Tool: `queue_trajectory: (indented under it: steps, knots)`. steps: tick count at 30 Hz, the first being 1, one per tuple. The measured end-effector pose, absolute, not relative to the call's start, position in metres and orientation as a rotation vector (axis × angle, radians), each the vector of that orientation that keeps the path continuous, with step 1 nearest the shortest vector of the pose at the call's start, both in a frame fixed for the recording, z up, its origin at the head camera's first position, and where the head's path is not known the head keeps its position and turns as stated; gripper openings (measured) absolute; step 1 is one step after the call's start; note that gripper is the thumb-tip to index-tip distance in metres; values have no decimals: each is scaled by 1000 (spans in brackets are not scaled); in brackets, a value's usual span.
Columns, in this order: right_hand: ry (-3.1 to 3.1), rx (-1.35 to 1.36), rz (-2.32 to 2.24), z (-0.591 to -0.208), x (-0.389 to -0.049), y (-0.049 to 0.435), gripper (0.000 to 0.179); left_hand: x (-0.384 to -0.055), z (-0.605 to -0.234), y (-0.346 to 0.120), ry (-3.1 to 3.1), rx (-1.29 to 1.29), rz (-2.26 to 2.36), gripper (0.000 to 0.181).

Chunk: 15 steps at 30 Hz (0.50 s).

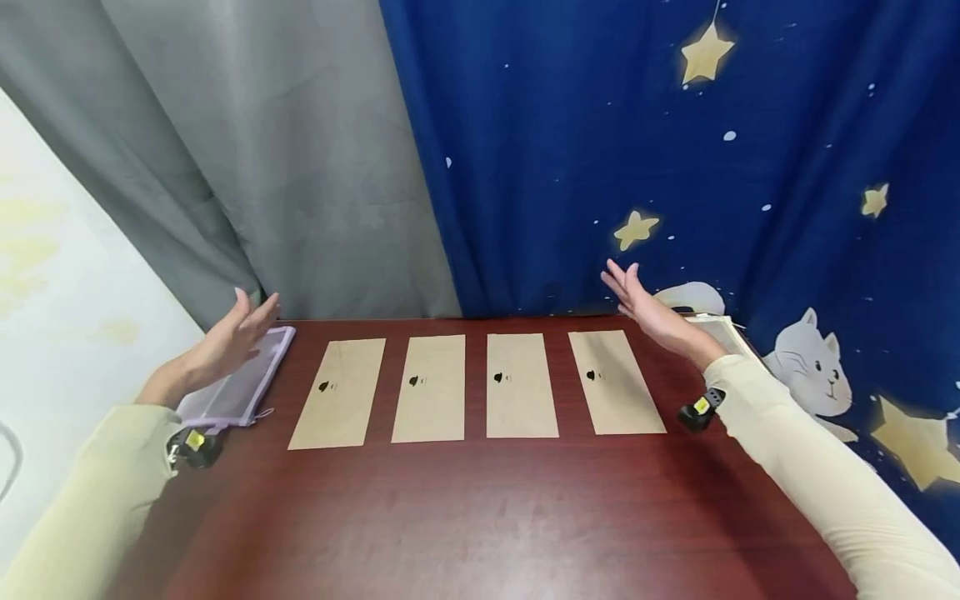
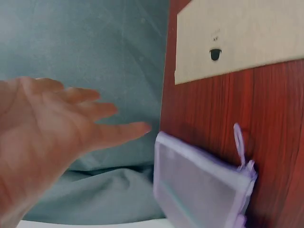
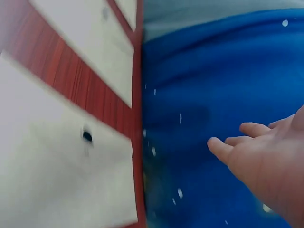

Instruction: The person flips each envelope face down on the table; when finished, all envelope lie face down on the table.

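My left hand (image 1: 232,340) is raised above the table's left side with its fingers extended, holding nothing. Below it lies a mesh zipper pouch (image 1: 258,375) with purple edging; the left wrist view shows its zip-pull loop (image 2: 239,142). On the far right, my right hand (image 1: 647,310) hovers near the table's back edge, fingers spread and palm bare. Several tan paper rectangles, each printed with a small black hat, lie in a row between the hands. The leftmost paper (image 1: 341,408) is nearest the left hand, and the rightmost paper (image 1: 618,392) is nearest the right.
A dark red wooden table (image 1: 480,517) carries everything. Behind it hang a grey curtain (image 1: 322,167) and a blue star-patterned curtain (image 1: 555,150). A second pouch with pale edging (image 1: 723,333), partly hidden by the right arm, lies at the back right corner.
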State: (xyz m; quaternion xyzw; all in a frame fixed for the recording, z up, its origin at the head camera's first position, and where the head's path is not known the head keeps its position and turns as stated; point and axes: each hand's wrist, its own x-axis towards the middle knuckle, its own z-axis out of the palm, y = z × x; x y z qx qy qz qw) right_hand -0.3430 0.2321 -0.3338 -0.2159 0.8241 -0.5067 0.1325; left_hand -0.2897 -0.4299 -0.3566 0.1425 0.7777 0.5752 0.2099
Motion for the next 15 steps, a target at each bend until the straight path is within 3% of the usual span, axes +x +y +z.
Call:
queue_trajectory:
  steps: [1,4,11,15]
  knots:
    - [2291,-611,-1557,-334,-343,228,81,-272,-338,-410,2119,387,1593,77]
    - [2025,-567,-1758,-336,-343,213,89,-260,-325,-393,1919,425,1644,88]
    - [1506,-435,-2021,-349,-348,165,96,-283,-366,-426,1104,536,1977,94]
    - [1334,-370,-2064,-356,-351,136,98,-283,-368,-423,1121,456,2030,99]
